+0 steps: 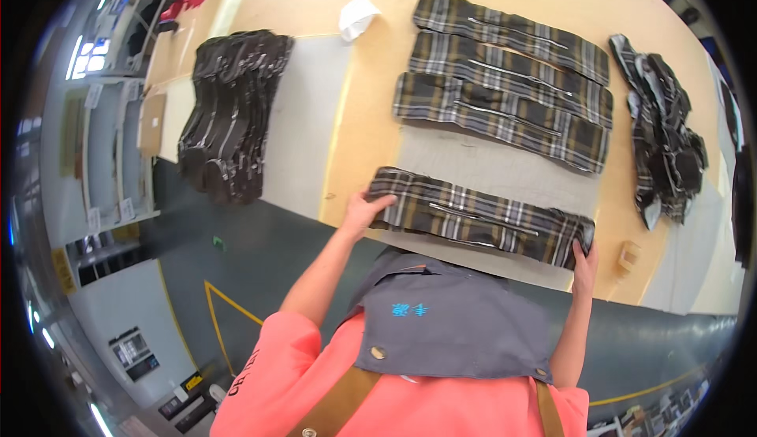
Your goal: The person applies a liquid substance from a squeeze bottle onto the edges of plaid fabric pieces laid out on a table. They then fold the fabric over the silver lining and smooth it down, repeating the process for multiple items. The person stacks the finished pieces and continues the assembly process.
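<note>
A folded plaid fabric piece [481, 216], dark with white and olive checks, lies along the near edge of the table, tilted slightly down to the right. A thin pale line runs lengthwise along its middle; I cannot tell if it is a zip or a seam. My left hand [364, 213] grips its left end, thumb on top. At the other end my right hand [583, 267] pinches the corner, its fingers partly hidden. Beyond it, several matching plaid pieces [505, 110] lie in overlapping rows, each with a similar line.
Dark strips with shiny edges [233, 113] are piled on the left of the table [371, 129]. On the right sits a crumpled plaid heap [666, 133]. A white crumpled item [359, 19] lies at the back, and a small clear-brown object [628, 255] near the right front edge.
</note>
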Available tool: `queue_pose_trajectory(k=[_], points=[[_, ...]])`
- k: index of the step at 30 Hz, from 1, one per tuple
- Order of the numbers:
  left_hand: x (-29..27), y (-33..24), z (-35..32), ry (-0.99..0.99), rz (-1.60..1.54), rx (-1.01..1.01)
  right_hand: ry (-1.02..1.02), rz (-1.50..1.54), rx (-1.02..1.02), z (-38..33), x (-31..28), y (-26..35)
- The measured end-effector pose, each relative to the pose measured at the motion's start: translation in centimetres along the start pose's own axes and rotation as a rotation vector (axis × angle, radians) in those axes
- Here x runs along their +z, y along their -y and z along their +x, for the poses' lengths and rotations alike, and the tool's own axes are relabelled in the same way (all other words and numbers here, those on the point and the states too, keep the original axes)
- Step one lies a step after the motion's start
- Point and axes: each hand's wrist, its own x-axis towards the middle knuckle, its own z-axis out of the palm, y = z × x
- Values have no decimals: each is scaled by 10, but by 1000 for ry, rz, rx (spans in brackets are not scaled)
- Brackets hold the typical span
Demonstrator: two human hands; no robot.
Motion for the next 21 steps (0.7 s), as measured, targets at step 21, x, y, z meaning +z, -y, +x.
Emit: queue_pose_trajectory(k=[21], points=[[48, -66, 212, -161, 124, 209, 103, 223, 107, 214, 19, 74]])
